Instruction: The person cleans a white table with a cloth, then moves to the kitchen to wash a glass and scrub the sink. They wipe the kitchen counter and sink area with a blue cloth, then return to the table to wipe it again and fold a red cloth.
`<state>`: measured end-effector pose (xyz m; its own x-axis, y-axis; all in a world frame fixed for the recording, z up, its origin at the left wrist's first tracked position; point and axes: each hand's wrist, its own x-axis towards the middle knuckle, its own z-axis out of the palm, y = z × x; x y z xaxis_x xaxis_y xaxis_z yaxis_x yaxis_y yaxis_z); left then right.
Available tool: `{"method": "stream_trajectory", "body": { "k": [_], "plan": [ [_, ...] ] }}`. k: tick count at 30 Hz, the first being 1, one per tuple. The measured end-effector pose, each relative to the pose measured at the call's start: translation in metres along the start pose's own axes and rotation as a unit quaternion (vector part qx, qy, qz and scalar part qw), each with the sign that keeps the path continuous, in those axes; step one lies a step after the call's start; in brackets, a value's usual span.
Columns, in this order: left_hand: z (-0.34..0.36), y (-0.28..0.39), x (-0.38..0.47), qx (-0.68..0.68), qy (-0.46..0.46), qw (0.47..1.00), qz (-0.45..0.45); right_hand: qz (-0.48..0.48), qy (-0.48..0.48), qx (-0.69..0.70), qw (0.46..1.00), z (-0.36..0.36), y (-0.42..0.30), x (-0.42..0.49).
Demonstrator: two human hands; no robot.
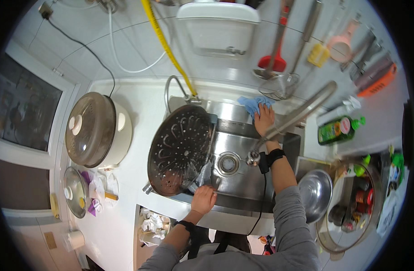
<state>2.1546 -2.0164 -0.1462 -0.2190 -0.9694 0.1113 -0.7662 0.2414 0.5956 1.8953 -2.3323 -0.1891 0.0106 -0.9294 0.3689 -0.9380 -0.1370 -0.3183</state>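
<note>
My right hand [264, 119] presses on a crumpled blue cloth [256, 104] at the back rim of the stainless steel sink [240, 183], its fingers spread over the cloth. At the sink's front left, my left hand [204, 199] has curled fingers beside a clear plastic bag [203, 176]; whether it grips the bag or a thin rod at the thumb is unclear. A dark round perforated metal tray [179, 145] stands tilted over the sink's left side, just behind the left hand. The curved faucet [295, 115] passes above my right wrist.
A lidded electric pot [91, 130] and a glass lid [75, 192] sit on the left counter. To the right are a green dish soap bottle [338, 130], a steel bowl [314, 194] and an oval clear-walled container [349, 206]. Ladles and strainers [279, 84] hang on the back wall.
</note>
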Motion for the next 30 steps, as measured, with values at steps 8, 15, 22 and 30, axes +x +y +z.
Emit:
{"method": "stream_trajectory", "body": {
  "k": [8,15,22,30],
  "plan": [
    [0.004,-0.002,-0.007,0.001,-0.005,1.0,-0.027,-0.166,0.018,0.108,0.98,0.041,-0.117,0.018],
    [0.002,-0.001,-0.004,0.013,-0.009,0.999,-0.028,-0.293,-0.12,0.186,0.93,0.039,-0.148,0.029],
    [-0.003,0.003,-0.002,0.021,0.002,0.999,-0.027,-0.167,0.053,0.092,0.98,0.014,-0.11,-0.023],
    [-0.001,0.002,-0.004,0.0,0.026,1.0,-0.008,0.0,-0.05,0.177,0.983,-0.017,-0.061,-0.15]
  ]
}}
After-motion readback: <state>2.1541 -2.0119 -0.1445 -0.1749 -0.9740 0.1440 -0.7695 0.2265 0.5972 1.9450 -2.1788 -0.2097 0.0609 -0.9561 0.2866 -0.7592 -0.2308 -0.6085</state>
